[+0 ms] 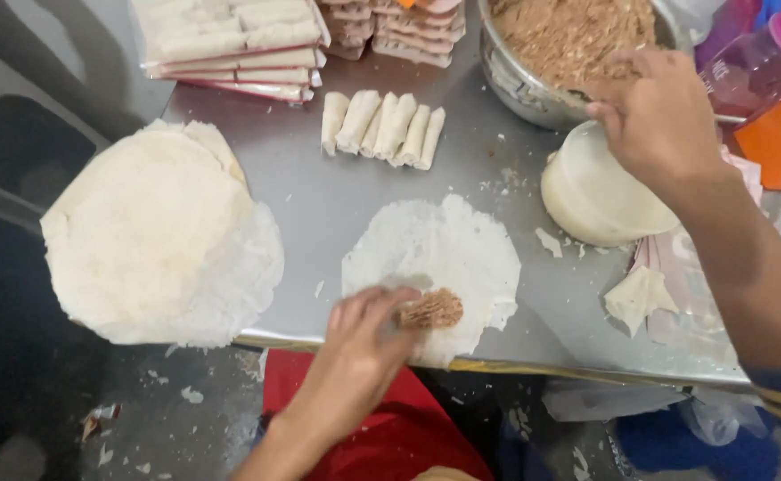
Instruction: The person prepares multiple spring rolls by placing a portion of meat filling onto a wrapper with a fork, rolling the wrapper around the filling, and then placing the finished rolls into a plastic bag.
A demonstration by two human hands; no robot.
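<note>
**One wrapper filled, not yet rolled; six rolls done beside it**

Your left hand [355,356] rests on the near edge of the single round wrapper [435,267] laid flat on the steel desk [319,187]. Its fingertips press against the small heap of brown filling [432,309] that sits on the near part of that sheet. The fingers are bent loosely around the heap rather than closed on it, so the grip reads as a narrow, shaping hold. The wrapper is flat all round: no edge is folded over, so rolling has not begun on this one.

Your right hand [662,120] reaches to the far right, over the rim of the metal bowl [519,85] of the same brown filling. Its fingers curl downward at the bowl's edge; whether they hold a pinch of filling I cannot tell.

What is finished shows plainly: six pale rolls [383,127] lie side by side beyond the open wrapper, and trays of packed rolls [230,44] stand further back at the desk's far edge.

What is left also shows. The stack of unused wrappers [154,236] at your left, hanging a little over the desk's corner, looks thick. The bowl looks well filled. A white tub [595,191] stands just beside the bowl, under your right wrist.
</note>
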